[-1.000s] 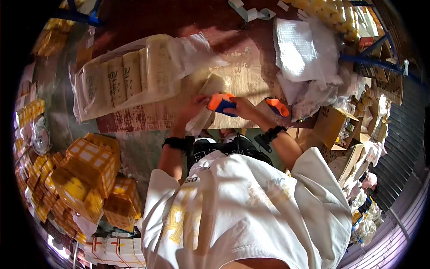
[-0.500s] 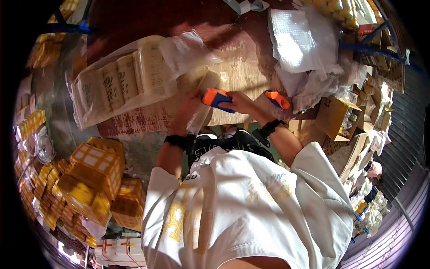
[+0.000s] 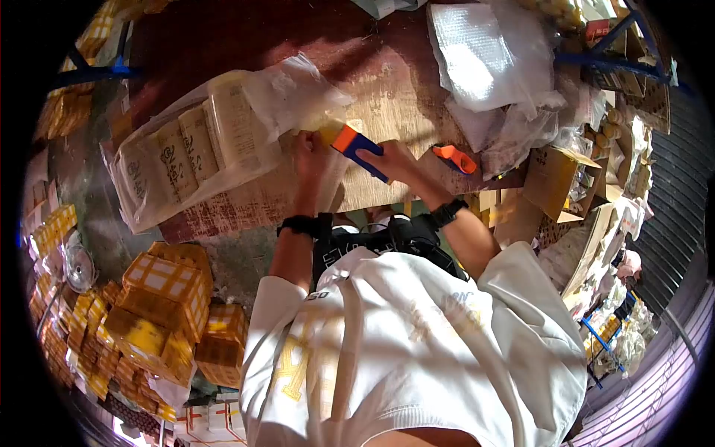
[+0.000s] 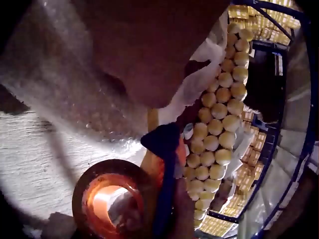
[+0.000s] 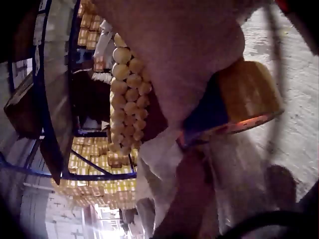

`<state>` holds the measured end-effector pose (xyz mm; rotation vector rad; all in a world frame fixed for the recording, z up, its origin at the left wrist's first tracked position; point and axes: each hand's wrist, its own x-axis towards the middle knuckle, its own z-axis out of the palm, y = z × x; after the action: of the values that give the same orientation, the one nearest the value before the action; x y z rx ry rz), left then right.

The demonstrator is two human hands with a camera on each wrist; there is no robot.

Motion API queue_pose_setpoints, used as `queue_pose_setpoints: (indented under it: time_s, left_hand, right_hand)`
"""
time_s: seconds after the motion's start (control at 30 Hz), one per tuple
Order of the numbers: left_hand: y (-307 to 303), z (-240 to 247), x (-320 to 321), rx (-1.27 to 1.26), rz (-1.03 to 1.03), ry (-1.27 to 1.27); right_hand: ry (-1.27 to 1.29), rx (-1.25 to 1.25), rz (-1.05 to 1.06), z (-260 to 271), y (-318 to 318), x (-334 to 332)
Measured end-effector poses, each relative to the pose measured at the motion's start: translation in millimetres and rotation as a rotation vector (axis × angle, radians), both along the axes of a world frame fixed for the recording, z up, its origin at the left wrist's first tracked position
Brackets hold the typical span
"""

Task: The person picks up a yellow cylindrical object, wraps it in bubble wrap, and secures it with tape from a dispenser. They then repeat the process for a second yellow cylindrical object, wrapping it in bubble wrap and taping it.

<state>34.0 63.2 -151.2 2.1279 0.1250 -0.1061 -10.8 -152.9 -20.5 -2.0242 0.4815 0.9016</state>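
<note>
In the head view, the right hand (image 3: 396, 161) grips a blue and orange tape dispenser (image 3: 365, 160), its orange end close to the left fingers. A roll of yellow-brown tape (image 5: 251, 92) shows on it in the right wrist view. The left hand (image 3: 311, 158) holds clear plastic wrapping (image 3: 332, 182) at the near side of the table; its fingertips are partly hidden. From the left wrist, the plastic (image 4: 65, 94) lies beside the left hand (image 4: 149, 55), with the blue dispenser part (image 4: 162, 142) just below. Left of them lies a plastic bag of several wrapped packs (image 3: 175, 156).
Another orange tape dispenser (image 3: 456, 159) lies on the table (image 3: 391, 100), right of the hands. Bubble-wrap sheets (image 3: 473, 59) are stacked at the back right. An open carton (image 3: 551, 186) stands beyond the right edge, taped boxes (image 3: 167, 287) at the lower left.
The dispenser has tilted, its orange end now raised toward the upper left by the left hand. The head view has shifted, so the table items appear farther left.
</note>
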Motion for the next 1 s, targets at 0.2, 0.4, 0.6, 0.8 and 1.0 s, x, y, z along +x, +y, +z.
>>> queue_pose_setpoints:
  time_s: [0.2, 0.4, 0.6, 0.8, 1.0]
  left_hand:
    - [-12.2, 39.6, -5.3, 0.258, 0.021, -0.013]
    - [-19.6, 93.7, -69.4, 0.687, -0.241, -0.180]
    - [-17.2, 57.7, -44.5, 0.652, -0.351, 0.186]
    - [-17.5, 15.6, -21.2, 0.197, -0.657, 0.292]
    - [0.5, 17.7, -2.3, -0.079, -0.553, 0.421]
  right_hand:
    - [0.028, -0.042, 0.041, -23.2, -4.2, -3.6]
    - [0.011, -0.105, 0.048, -25.4, 0.9, 1.1]
    - [-0.024, -0.108, 0.037, -18.0, 2.6, -1.1]
    - [0.008, -0.135, -0.060, 4.7, -17.4, -9.3]
    - [-0.037, -0.230, -0.017, -15.6, -19.9, -27.3]
